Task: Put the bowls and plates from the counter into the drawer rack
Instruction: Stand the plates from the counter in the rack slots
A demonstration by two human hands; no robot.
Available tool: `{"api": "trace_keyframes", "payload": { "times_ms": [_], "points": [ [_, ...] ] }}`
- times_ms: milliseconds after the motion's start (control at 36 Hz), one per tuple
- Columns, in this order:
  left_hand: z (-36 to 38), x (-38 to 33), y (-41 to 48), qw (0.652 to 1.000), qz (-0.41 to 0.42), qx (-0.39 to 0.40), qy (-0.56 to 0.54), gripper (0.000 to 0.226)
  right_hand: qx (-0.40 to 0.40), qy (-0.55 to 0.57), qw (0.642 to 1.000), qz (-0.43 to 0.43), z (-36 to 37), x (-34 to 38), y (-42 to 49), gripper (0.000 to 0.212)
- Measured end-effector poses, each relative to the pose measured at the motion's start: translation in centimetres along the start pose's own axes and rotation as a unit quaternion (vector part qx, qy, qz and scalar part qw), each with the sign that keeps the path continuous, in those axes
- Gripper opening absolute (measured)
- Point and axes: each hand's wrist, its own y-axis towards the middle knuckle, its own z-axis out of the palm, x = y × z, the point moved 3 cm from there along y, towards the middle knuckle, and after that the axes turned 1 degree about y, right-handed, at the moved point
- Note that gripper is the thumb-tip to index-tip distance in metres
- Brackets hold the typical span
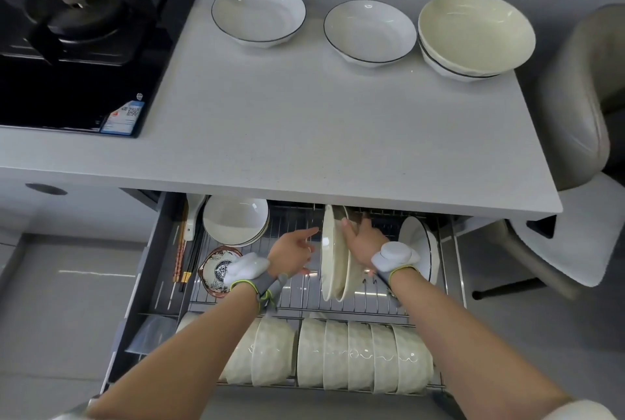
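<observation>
The desk (304, 135) carries the waiting bowls (369, 31), up and well beyond my hands. Under its edge, in the drawer rack (368, 303), the plates (333, 250) stand on edge, long axis running away from me. My right hand (363, 244) grips their rim. My left hand (292, 250) hovers just beside them, fingers loose and holding nothing.

On the counter (304, 122): hob (77, 47) at ten o'clock, bowl (258, 14) at twelve, second bowl (369, 31) at one, stacked bowls (477, 34) at two. At six, the drawer rack (304, 301) holds plates (333, 250) on edge behind a bowl row (358, 355).
</observation>
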Motion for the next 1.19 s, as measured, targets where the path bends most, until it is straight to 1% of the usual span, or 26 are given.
{"api": "trace_keyframes", "payload": {
  "times_ms": [139, 222, 333, 417, 472, 611, 722, 806, 889, 1000, 1139, 1194],
  "points": [
    [-0.8, -0.1, -0.9, 1.0, 0.001, -0.017, -0.002, 0.053, -0.024, 0.0, 1.0, 0.009, -1.1, 0.1, -2.1, 0.07],
    [-1.2, -1.0, -1.8, 0.999, 0.003, -0.032, -0.003, 0.051, -0.011, 0.004, 1.0, 0.016, -2.2, 0.5, -3.6, 0.069],
    [-1.6, -2.6, -3.2, 0.998, 0.029, -0.055, 0.026, 0.05, -0.014, -0.019, 1.0, -0.001, -3.8, 0.8, -5.2, 0.067],
    [-1.6, -3.8, -4.3, 0.997, 0.039, -0.049, 0.042, 0.045, -0.009, -0.013, 1.0, -0.015, -5.1, 0.9, -6.6, 0.062],
    [-1.4, -4.3, -4.9, 0.998, 0.035, -0.038, 0.047, 0.039, -0.008, 0.02, 1.0, -0.011, -5.8, 0.9, -7.2, 0.058],
    [-0.7, -6.3, -6.7, 0.998, 0.043, -0.013, 0.032, 0.025, -0.024, 0.146, 0.989, -0.008, -7.9, 1.0, -8.9, 0.051],
    [-0.4, -8.4, -7.5, 0.999, 0.046, 0.004, 0.023, 0.017, -0.086, 0.26, 0.961, -0.038, -10.8, 1.6, -9.5, 0.044],
    [-0.4, -10.2, -7.3, 0.998, 0.053, -0.005, 0.038, 0.007, -0.135, 0.324, 0.935, -0.045, -13.0, 1.8, -9.5, 0.038],
    [-0.5, -12.3, -6.7, 0.997, 0.069, -0.028, 0.028, 0.007, -0.167, 0.384, 0.907, -0.043, -15.1, 1.9, -9.1, 0.033],
    [-0.5, -15.9, -5.3, 0.992, 0.109, -0.061, 0.018, 0.007, -0.189, 0.445, 0.875, -0.031, -18.1, 2.3, -7.7, 0.03],
    [-0.2, -20.0, -3.8, 0.988, 0.139, -0.064, -0.005, 0.007, -0.204, 0.508, 0.837, 0.002, -21.3, 2.0, -5.4, 0.026],
    [0.1, -22.1, -2.3, 0.988, 0.144, -0.061, -0.011, 0.008, -0.197, 0.538, 0.819, 0.013, -23.0, 1.9, -3.7, 0.03]
  ]
}}
